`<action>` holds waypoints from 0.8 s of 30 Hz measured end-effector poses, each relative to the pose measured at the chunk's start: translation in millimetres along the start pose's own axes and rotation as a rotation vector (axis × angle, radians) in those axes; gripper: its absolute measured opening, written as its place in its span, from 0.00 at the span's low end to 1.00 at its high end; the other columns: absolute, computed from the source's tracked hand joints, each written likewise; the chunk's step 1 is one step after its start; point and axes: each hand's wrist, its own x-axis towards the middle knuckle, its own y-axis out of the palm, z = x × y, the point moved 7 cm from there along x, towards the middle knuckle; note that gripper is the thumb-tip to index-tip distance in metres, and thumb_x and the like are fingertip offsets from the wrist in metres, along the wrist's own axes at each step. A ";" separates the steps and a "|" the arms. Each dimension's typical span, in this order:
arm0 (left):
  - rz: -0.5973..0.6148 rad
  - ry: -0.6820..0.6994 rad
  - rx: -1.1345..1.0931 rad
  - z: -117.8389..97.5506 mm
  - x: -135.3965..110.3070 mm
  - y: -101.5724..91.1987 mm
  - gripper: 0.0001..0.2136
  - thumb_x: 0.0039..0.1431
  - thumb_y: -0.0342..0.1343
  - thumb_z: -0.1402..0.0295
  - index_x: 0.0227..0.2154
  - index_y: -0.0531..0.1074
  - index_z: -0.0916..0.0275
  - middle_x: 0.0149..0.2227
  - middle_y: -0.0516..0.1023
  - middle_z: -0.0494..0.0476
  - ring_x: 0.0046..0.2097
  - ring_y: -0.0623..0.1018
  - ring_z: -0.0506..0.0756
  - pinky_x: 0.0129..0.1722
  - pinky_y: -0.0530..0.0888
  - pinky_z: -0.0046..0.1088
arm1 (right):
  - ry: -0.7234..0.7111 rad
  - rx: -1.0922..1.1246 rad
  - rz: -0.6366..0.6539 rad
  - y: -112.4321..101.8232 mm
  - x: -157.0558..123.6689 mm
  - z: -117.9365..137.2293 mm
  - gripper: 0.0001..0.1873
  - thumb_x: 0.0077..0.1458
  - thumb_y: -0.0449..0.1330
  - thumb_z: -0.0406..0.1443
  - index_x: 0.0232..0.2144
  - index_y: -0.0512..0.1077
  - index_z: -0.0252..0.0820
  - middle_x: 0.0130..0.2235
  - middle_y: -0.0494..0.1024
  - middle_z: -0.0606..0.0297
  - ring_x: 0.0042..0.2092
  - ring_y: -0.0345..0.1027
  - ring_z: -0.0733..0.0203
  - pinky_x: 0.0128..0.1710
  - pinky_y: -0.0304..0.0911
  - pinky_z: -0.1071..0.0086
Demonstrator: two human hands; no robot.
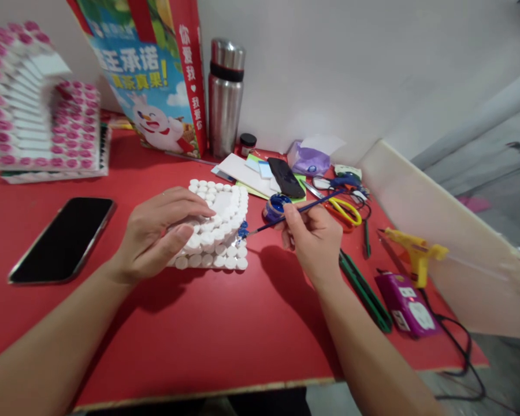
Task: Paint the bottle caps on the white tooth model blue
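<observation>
A white craft model (212, 231), covered in small round discs with a raised curved part, sits on the red table. My left hand (156, 231) rests over its left side, thumb in front and fingers across the top, steadying it. Between the thumb and fingers of my right hand (309, 234) is a thin dark-blue paintbrush (271, 224). Its tip meets or nearly meets the model's right side, where a few discs (242, 230) carry blue paint. Just behind the brush stands a small open jar of blue paint (275, 208).
A phone (65, 240) lies at the left, below a pink-and-white craft model (30, 121). Behind are a printed bag (151, 86) and a steel flask (226, 98). At the right are yellow-handled scissors (344, 211), a green cutter (364, 289), a glue gun (416, 251) and a purple box (405, 303).
</observation>
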 end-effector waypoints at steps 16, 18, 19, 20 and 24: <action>0.005 0.015 0.027 -2.8 1.4 0.1 0.15 0.75 0.48 0.59 0.47 0.80 0.57 0.46 0.82 0.61 0.49 0.81 0.62 0.51 0.75 0.41 | -0.006 -0.044 0.000 -1.9 -0.7 3.7 0.16 0.65 0.67 0.47 0.31 0.74 0.44 0.24 0.80 0.70 0.17 0.65 0.69 0.18 0.59 0.72; 0.007 0.025 0.019 -2.9 1.4 0.3 0.15 0.75 0.49 0.60 0.47 0.80 0.60 0.46 0.82 0.62 0.49 0.81 0.62 0.50 0.75 0.41 | -0.016 -0.044 -0.002 -1.7 -0.8 5.0 0.15 0.65 0.67 0.46 0.31 0.74 0.44 0.23 0.79 0.71 0.17 0.65 0.69 0.18 0.59 0.73; 0.006 0.027 0.012 -2.9 1.4 0.3 0.15 0.74 0.50 0.61 0.47 0.80 0.61 0.46 0.82 0.63 0.49 0.81 0.62 0.50 0.75 0.42 | -0.019 -0.040 -0.004 -1.7 -0.9 5.3 0.14 0.65 0.67 0.46 0.31 0.74 0.44 0.23 0.79 0.71 0.17 0.65 0.69 0.18 0.59 0.73; 0.006 0.031 0.005 -3.0 1.4 0.2 0.15 0.74 0.51 0.61 0.47 0.80 0.62 0.46 0.82 0.64 0.49 0.80 0.62 0.50 0.75 0.42 | -0.021 -0.040 -0.003 -1.4 -1.0 5.4 0.14 0.65 0.67 0.46 0.31 0.74 0.44 0.23 0.79 0.71 0.17 0.65 0.69 0.18 0.59 0.73; -0.001 0.036 0.006 -3.3 0.9 -0.3 0.14 0.73 0.51 0.62 0.46 0.80 0.64 0.46 0.82 0.63 0.49 0.80 0.61 0.50 0.75 0.42 | -0.028 -0.083 0.030 1.6 -2.3 5.4 0.18 0.65 0.67 0.47 0.27 0.72 0.44 0.23 0.80 0.70 0.17 0.66 0.69 0.18 0.59 0.73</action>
